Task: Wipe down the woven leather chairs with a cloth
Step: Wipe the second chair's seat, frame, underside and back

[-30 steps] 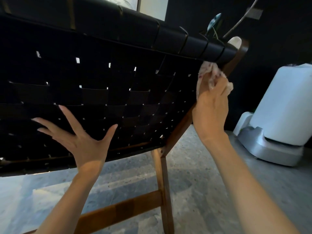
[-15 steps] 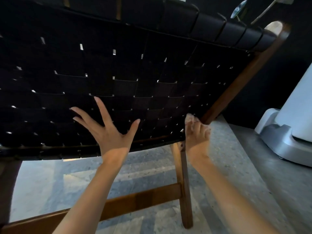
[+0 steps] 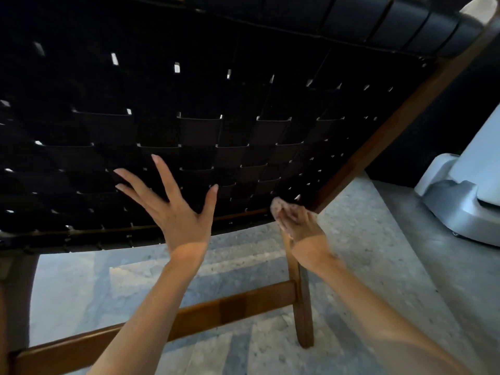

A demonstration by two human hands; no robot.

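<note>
The back of a woven black leather chair (image 3: pixel 243 125) fills the upper view, framed in brown wood. My left hand (image 3: pixel 173 209) is spread flat against the weave near its lower edge, fingers straight. My right hand (image 3: pixel 299 223) is blurred at the lower right corner of the weave, where the side rail meets the rear leg. It holds a small pale speckled cloth (image 3: pixel 277 208) against the leather; only a bit of the cloth shows past the fingers.
The chair's rear leg (image 3: pixel 301 307) and low crossbar (image 3: pixel 216 312) stand on a grey speckled stone floor (image 3: pixel 378 253). A white and grey appliance (image 3: pixel 465 201) sits on the floor at the right. A dark wall lies behind.
My right hand has swept the cloth down the chair's right edge from the top corner to the bottom corner. My left hand has stayed spread on the weave while the view shifted.
</note>
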